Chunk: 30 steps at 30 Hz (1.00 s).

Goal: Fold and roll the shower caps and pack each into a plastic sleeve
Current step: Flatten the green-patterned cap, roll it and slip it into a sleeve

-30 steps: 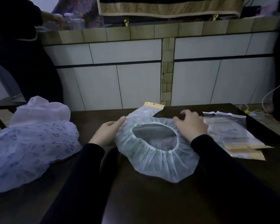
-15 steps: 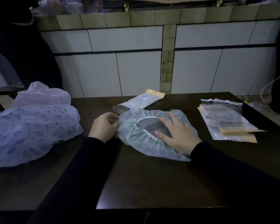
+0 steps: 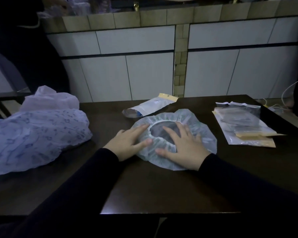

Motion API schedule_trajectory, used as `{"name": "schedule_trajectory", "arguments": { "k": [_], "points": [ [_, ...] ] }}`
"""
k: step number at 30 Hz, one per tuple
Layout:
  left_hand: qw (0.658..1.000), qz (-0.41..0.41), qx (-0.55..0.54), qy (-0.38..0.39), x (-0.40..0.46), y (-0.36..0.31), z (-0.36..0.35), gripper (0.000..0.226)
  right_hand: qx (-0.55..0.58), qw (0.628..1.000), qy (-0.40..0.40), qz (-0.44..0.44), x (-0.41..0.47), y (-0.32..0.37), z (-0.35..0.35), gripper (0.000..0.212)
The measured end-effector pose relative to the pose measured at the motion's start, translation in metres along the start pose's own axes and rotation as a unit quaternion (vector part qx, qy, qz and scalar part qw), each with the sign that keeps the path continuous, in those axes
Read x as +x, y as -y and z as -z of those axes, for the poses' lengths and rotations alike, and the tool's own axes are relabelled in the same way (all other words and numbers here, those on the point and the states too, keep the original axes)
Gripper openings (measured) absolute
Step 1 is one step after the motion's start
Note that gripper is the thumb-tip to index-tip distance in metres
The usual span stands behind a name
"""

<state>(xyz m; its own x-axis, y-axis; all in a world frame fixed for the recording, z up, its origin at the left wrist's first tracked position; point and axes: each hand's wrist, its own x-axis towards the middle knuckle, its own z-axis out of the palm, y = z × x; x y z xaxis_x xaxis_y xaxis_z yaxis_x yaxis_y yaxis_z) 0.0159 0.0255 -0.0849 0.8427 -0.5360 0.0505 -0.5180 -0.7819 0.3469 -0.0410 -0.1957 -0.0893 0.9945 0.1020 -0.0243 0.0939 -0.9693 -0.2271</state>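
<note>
Now shower cap (image 3: 203,134) flat under left hand (image 3: 127,143), right hand (image 3: 182,148).

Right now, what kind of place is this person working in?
Probably a home kitchen or dining room used for piecework. A dark table stands before a tiled counter; both hands flatten a cap beside sleeves.

Translucent white shower cap (image 3: 198,122) lies flat, elastic opening up.
</note>
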Motion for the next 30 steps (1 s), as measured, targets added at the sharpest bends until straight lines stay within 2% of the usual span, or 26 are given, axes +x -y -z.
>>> {"name": "schedule_trajectory", "arguments": {
  "k": [3, 7, 10, 12, 15, 17, 18, 20, 22, 24, 28, 30],
  "points": [
    [0.997, 0.001, 0.070, 0.034, -0.005, 0.005, -0.002, 0.111, -0.014, 0.998, 0.052, 0.028, -0.003, -0.019, 0.009, 0.110],
    [0.990, 0.058, 0.100, 0.080, -0.014, 0.012, 0.002, 0.123, -0.011, 0.993, 0.103, 0.064, -0.011, -0.038, 0.023, 0.115],
    [0.993, 0.048, 0.101, 0.043, -0.017, 0.012, 0.011, 0.120, 0.001, 0.989, 0.118, 0.088, -0.011, -0.047, 0.027, 0.111],
    [0.996, 0.021, 0.084, -0.033, -0.018, 0.009, 0.015, 0.106, 0.027, 0.989, 0.093, 0.113, -0.010, -0.048, 0.029, 0.104],
    [0.989, -0.021, 0.051, -0.135, -0.016, -0.007, 0.016, 0.083, 0.106, 0.987, -0.027, 0.117, -0.006, -0.037, 0.035, 0.077],
    [0.983, -0.015, 0.014, -0.180, -0.006, -0.022, 0.018, 0.072, 0.088, 0.987, -0.100, 0.093, 0.004, -0.027, 0.041, 0.059],
    [0.983, -0.002, 0.004, -0.183, 0.002, -0.027, 0.019, 0.069, 0.053, 0.990, -0.112, 0.073, 0.012, -0.024, 0.046, 0.053],
    [0.990, 0.028, 0.039, -0.132, 0.017, -0.036, 0.015, 0.070, 0.004, 0.995, -0.093, 0.036, 0.027, -0.020, 0.052, 0.050],
    [0.993, 0.046, 0.102, -0.039, 0.023, -0.042, 0.005, 0.090, 0.002, 0.999, -0.044, 0.025, 0.036, -0.018, 0.050, 0.055],
    [0.993, 0.054, 0.100, 0.035, 0.022, -0.043, -0.006, 0.103, -0.022, 0.999, 0.005, 0.034, 0.038, -0.020, 0.037, 0.065],
    [0.995, 0.042, 0.020, 0.088, 0.010, -0.035, -0.003, 0.114, -0.033, 0.996, 0.073, -0.029, 0.037, -0.027, 0.020, 0.088],
    [0.996, 0.024, 0.025, 0.077, 0.005, -0.031, 0.007, 0.119, -0.069, 0.993, 0.075, -0.053, 0.039, -0.021, 0.027, 0.092]
  ]
}}
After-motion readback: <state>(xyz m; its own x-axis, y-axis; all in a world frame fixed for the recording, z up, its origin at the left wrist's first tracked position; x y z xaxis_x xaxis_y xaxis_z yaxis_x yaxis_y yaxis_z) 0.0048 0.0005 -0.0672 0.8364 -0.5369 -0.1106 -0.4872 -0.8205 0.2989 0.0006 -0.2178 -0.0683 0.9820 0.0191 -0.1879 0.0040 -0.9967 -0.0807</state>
